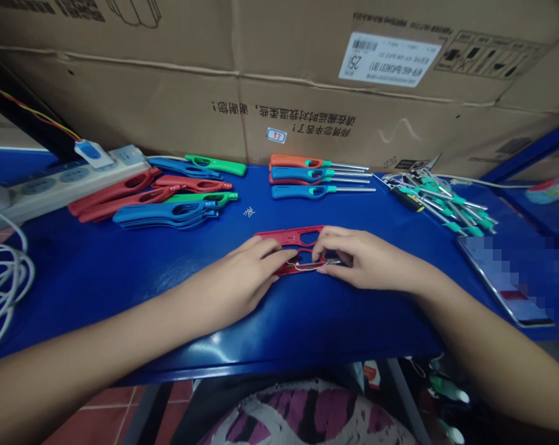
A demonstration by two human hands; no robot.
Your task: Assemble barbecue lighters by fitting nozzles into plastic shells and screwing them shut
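Note:
A red plastic lighter shell lies flat on the blue table in front of me. My left hand rests on its left half with fingers pressed down on it. My right hand pinches a thin metal wire part at the shell's lower edge, fingers curled over the shell's right end.
Several empty shells in red, blue and green lie at the back left. Three assembled lighters lie at the back centre, a pile of green-tipped metal inserts at the right. A phone, a power strip, white cable and cardboard boxes surround them.

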